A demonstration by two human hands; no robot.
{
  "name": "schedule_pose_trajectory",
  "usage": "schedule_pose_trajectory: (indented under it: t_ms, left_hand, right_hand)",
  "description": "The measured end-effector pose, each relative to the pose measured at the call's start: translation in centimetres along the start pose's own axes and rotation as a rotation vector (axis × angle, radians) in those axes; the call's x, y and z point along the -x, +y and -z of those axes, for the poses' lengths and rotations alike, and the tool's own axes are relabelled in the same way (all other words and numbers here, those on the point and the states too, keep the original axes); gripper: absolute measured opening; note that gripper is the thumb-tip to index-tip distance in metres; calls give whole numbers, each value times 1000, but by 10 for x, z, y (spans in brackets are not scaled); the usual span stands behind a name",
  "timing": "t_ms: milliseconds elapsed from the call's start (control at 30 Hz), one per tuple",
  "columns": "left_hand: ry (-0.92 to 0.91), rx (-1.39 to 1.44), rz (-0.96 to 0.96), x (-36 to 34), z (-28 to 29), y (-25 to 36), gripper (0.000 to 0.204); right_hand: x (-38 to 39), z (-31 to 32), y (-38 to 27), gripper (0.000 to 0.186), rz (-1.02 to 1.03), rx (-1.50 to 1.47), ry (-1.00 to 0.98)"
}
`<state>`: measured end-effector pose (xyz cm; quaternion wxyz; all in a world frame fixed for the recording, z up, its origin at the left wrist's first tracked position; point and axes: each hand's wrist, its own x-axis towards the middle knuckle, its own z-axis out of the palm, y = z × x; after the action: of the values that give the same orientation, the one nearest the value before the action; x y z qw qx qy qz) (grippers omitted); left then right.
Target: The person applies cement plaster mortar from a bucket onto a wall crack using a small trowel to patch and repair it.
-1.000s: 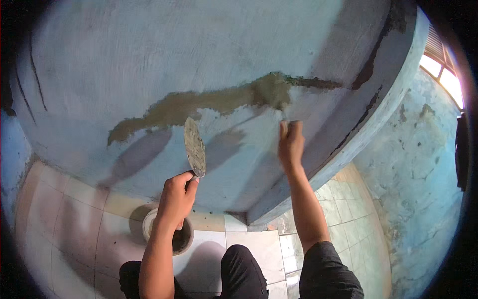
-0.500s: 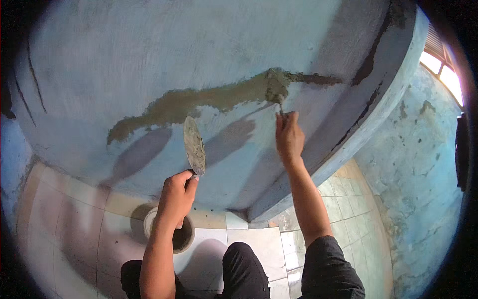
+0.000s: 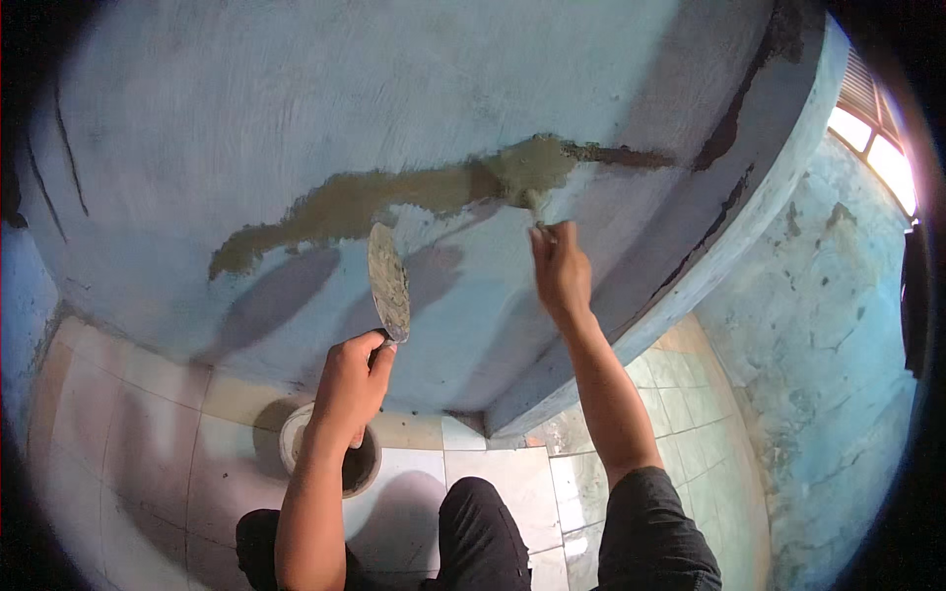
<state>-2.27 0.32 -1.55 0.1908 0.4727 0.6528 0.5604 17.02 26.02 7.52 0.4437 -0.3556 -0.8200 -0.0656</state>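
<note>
head view: left hand point(image 3: 352, 386) is closed around the handle of a leaf-shaped trowel point(image 3: 389, 286), its mortar-smeared blade pointing up and apart from the blue wall point(image 3: 394, 89), while right hand point(image 3: 564, 271) grips a second hand tool point(image 3: 535, 205), whose blurred end meets the right part of a grey-brown mortar band point(image 3: 345, 202) across that wall. surface markings noted are a dark crack point(image 3: 631, 156) continuing right from the band and dark streaks point(image 3: 71, 148) at far left; a round bucket point(image 3: 291, 438) stands on floor tiles point(image 3: 493, 478), partly hidden by the left forearm.
</note>
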Motion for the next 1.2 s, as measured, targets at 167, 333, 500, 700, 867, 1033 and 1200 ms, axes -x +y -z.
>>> schedule_pose_trajectory:
  t_ms: [167,333,500,700,867,1033,1200]
  left_hand:
    - [-5,23,14,1,-3,5,24]
    - [-40,33,117,2,6,15,22]
    - [20,-8,-12,-2,0,-4,23]
    - [3,-24,34,-1,1,-2,23]
    - [18,11,-53,-6,-2,-10,23]
    - [-6,6,51,-5,-1,-6,24]
    - [-21,40,60,-4,-4,0,23]
  right_hand:
    - [-23,-4,5,31,114,158,-39]
    - [-49,35,26,32,116,218,73]
    - [-39,34,24,33,147,170,36]
    - [-48,34,21,33,146,459,-211]
    - [-60,65,42,34,210,331,65]
    - [-48,58,28,35,266,402,-225]
    - [-59,65,43,35,167,386,-61]
